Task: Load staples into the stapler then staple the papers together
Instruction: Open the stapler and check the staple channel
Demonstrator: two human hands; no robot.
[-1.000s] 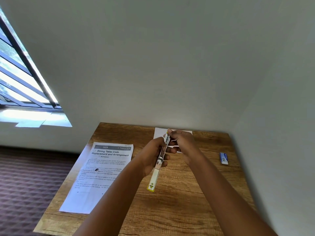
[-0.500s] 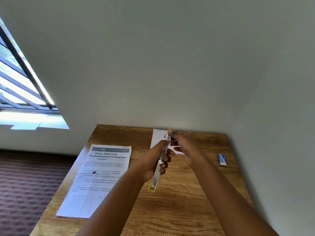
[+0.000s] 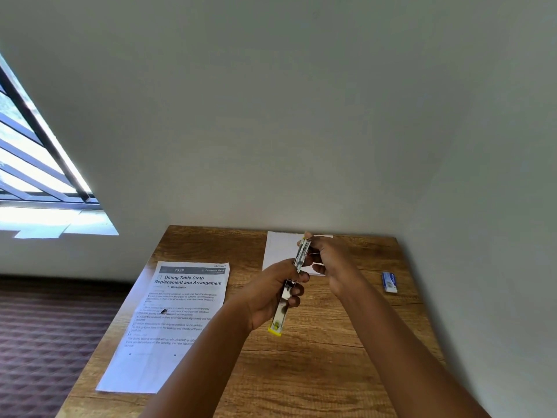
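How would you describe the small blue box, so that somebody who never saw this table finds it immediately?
Start at the wooden table in the corner of the room and follow its right edge, beside the wall. The small blue box lies there alone, to the right of both hands. It is the only blue thing, much smaller than the white papers.

Both forearms reach forward, left hand (image 3: pixel 271 292) curled in a closed grip, right hand (image 3: pixel 333 260) pinching.

Stapler (image 3: pixel 290 289) metal, yellow-ended, held tilted above desk (image 3: pixel 331 372); printed paper (image 3: pixel 168 321) flat left; staple box (image 3: pixel 389 282) right.
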